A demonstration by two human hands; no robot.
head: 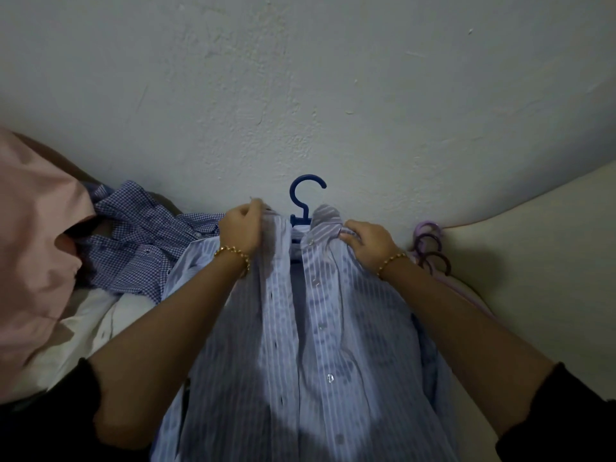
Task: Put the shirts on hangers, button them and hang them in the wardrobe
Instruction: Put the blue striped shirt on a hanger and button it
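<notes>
A pale blue striped shirt point(333, 345) lies front up in the middle, spread toward me, with its front open and a row of clear buttons down the right placket. A blue plastic hanger point(301, 198) sits inside its neck, the hook poking out toward the wall. My left hand point(241, 228) grips the left collar edge. My right hand point(368, 243) grips the right collar and shoulder. Both wrists wear gold bead bracelets.
A blue checked shirt point(140, 235) lies crumpled at the left, beside a pink garment point(36, 248) and white cloth point(86, 328). Purple hanger hooks point(430, 245) lie at the right on a cream surface point(533, 261). A pale wall point(300, 78) stands just behind.
</notes>
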